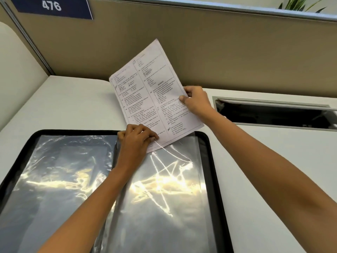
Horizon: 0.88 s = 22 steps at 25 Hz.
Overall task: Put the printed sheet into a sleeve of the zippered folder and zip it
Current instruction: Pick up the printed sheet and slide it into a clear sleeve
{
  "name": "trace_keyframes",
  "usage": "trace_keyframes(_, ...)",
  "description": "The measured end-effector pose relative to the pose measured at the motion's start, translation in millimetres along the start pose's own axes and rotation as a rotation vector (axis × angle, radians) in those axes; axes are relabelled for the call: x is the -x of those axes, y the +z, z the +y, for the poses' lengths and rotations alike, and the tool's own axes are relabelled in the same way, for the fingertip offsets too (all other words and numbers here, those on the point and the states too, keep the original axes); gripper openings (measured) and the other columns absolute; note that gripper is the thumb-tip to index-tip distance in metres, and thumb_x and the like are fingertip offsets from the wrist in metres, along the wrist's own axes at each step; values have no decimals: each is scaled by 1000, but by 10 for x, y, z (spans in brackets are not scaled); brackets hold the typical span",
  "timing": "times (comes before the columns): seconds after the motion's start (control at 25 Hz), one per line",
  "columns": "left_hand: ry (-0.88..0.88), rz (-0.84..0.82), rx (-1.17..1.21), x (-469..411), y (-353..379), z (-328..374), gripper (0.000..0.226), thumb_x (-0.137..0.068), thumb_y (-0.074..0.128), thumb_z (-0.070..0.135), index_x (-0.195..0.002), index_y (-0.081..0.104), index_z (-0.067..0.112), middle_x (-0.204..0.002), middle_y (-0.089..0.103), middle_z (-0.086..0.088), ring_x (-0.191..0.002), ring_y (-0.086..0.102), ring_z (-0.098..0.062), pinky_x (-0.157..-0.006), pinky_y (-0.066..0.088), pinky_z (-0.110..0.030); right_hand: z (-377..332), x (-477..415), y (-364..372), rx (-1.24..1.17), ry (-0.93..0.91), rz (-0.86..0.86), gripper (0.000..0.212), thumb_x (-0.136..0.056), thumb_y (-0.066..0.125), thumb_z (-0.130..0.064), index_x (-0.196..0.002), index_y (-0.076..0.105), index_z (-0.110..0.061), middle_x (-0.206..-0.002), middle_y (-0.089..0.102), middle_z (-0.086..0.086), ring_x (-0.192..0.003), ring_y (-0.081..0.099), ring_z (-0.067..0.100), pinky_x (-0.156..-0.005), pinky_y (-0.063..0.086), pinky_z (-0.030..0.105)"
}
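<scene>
Shows the zippered folder (207,161) lying open and flat on a white desk (73,106), with clear glossy sleeves facing up on both halves. Shows the printed sheet (155,99) raised at a tilt, lower corner at the top mouth of the right-hand sleeve (164,198). Pinches the sheet's right edge with the right hand (196,102), thumb on the printed face. Curls the left hand (135,139) over the sheet's lower left edge at the sleeve mouth. Includes a recessed cable opening (273,114) at right, a tan partition (200,52) behind, a blue plate (52,7) marked 476.

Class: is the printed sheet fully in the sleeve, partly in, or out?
Partly in: the printed sheet has only its lower corner under the sleeve.
</scene>
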<state>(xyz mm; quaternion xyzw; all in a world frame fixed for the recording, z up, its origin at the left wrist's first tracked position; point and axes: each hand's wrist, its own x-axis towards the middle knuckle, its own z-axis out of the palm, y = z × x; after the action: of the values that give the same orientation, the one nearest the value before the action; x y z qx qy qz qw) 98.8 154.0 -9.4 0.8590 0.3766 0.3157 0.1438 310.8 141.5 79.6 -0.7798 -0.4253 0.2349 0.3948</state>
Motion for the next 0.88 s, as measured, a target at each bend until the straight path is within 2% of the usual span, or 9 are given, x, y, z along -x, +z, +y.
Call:
trace_keyframes(0.12,-5,-14,-9,-11,25,-33,19,-84,54,34,-82,73,30,-87,64,16,-96,41,-8,-74,11,-27,35,84,200,-7,28,-47,26,-96,53,-18,-121,60,-14,-112,66,5,-86,66,21,-64,52,22)
trace_keyframes(0.24,-6,-52,-10,-8,45,-60,21,-84,52,41,-85,71,33,-88,63,16,-96,42,-11,-78,21,-33,58,143,257,16,20,-84,27,-98,50,-21,-123,57,-14,-107,61,-1,-82,61,17,-56,45,16)
trace_keyframes(0.32,5,-83,-4,-9,55,-39,27,-83,48,51,-86,69,35,-88,63,18,-97,42,-12,-78,23,-35,80,112,211,54,33,-150,25,-98,50,-21,-119,60,-11,-105,62,0,-85,60,17,-61,46,19)
trace_keyframes(0.48,22,-97,-2,8,123,145,21,-84,52,50,-84,67,35,-85,62,21,-97,43,-11,-74,11,-29,182,32,11,322,133,-436,29,-101,43,-23,-107,61,0,-108,65,12,-89,63,26,-75,54,34)
trace_keyframes(0.64,-10,-91,75,57,220,347,7,-84,61,41,-84,65,35,-87,62,22,-95,38,-6,-73,10,-28,275,41,-218,266,276,-599,25,-92,61,-13,-111,62,4,-80,63,8,-57,54,13,-56,49,22)
trace_keyframes(0.76,1,-109,103,56,273,451,6,-85,61,39,-85,65,34,-87,63,21,-94,40,-7,-71,10,-29,359,73,-252,167,364,-625,25,-83,70,-5,-106,63,1,-76,64,10,-58,55,14,-54,52,19)
trace_keyframes(0.88,-1,-129,128,35,309,481,7,-85,63,38,-84,67,32,-87,65,19,-95,44,-10,-72,12,-30,384,141,-194,125,340,-525,16,-79,73,1,-92,64,2,-70,65,11,-56,58,17,-50,53,18)
